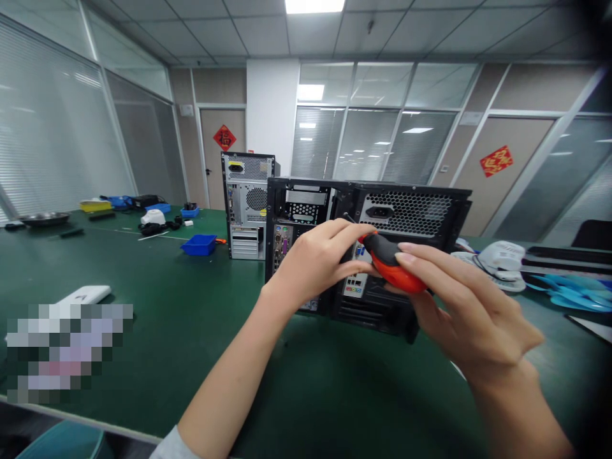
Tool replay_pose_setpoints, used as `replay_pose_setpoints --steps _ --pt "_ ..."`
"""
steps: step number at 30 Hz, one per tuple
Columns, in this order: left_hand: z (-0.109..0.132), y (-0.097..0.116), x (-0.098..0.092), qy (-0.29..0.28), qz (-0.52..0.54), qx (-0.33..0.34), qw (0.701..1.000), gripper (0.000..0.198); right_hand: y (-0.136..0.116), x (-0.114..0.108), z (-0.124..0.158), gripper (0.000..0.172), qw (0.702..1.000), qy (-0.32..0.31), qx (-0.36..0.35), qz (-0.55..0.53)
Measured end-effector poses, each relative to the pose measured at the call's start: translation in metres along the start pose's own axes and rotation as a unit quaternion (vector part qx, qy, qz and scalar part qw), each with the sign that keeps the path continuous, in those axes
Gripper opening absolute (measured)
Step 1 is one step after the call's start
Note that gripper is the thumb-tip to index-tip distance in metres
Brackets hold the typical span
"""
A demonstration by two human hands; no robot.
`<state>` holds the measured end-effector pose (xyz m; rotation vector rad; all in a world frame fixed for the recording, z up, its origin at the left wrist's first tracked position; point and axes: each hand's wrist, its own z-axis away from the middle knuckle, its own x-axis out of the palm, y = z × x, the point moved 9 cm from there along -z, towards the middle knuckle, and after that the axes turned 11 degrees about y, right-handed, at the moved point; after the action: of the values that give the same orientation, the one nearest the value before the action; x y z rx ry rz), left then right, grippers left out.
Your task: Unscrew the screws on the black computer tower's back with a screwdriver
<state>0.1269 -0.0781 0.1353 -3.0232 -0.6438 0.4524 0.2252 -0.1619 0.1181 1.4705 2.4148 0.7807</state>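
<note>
An orange and black screwdriver (394,261) is gripped by its handle in my right hand (471,299). My left hand (320,258) pinches the front end of the same screwdriver, thumb below and fingers above. The shaft points away toward the back of a black computer case (406,239), near the edge of its honeycomb power supply panel; whether the tip touches a screw is hidden. A second black case (299,201) stands against it on the left, with purple and green ports showing beside my left wrist.
Behind on the left stands a silver-backed computer tower (246,210). A blue tray (199,245) sits left of it on the green table (157,325). White devices (501,258) and light blue strips (571,290) lie at right. A blurred patch covers items at front left, above a teal bin (67,440).
</note>
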Motion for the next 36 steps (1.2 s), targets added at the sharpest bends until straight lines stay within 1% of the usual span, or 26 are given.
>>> replay_pose_setpoints --steps 2,4,6,7,12,14,18,21,24,26,31,36 --pt "0.001 -0.007 0.003 -0.030 -0.017 -0.044 0.998 0.039 -0.001 -0.001 -0.002 0.058 1.000 0.005 -0.005 -0.008" --pt "0.004 -0.015 0.008 -0.079 -0.038 -0.088 0.992 0.037 -0.001 -0.001 -0.003 0.060 1.000 0.006 -0.008 -0.012" --pt "0.007 -0.020 0.012 -0.122 -0.057 -0.117 0.984 0.037 -0.002 -0.001 -0.004 0.059 1.000 0.008 -0.007 -0.015" --pt "0.008 -0.021 0.013 -0.133 -0.065 -0.124 0.981 0.037 -0.002 -0.001 -0.005 0.059 1.000 0.009 -0.006 -0.015" --pt "0.007 -0.016 0.015 -0.140 -0.072 -0.123 0.980 0.031 -0.002 0.000 -0.005 0.062 1.000 0.004 -0.007 -0.015" --pt "0.007 -0.014 0.017 -0.148 -0.072 -0.120 0.979 0.029 -0.003 -0.001 -0.005 0.062 1.000 0.012 -0.008 -0.015" --pt "0.009 -0.012 0.021 -0.158 -0.086 -0.106 0.978 0.029 -0.003 -0.001 -0.004 0.062 1.000 0.018 0.002 0.009" --pt "0.009 -0.011 0.021 -0.131 -0.105 -0.078 0.983 0.032 -0.001 -0.001 -0.003 0.061 0.999 0.014 0.022 0.038" --pt "0.009 -0.008 0.020 -0.077 -0.119 -0.037 0.989 0.033 0.001 -0.001 -0.002 0.063 0.998 0.005 0.039 0.052" --pt "0.010 -0.006 0.020 -0.040 -0.125 -0.013 0.991 0.031 0.000 -0.001 -0.002 0.064 0.998 0.008 0.038 0.051" --pt "0.013 -0.002 0.021 0.029 -0.143 0.029 0.989 0.033 0.001 -0.002 0.000 0.067 0.998 0.013 0.041 0.051" --pt "0.016 0.004 0.014 0.129 -0.135 0.059 0.981 0.031 0.002 -0.004 -0.001 0.066 0.997 0.020 0.048 0.051"
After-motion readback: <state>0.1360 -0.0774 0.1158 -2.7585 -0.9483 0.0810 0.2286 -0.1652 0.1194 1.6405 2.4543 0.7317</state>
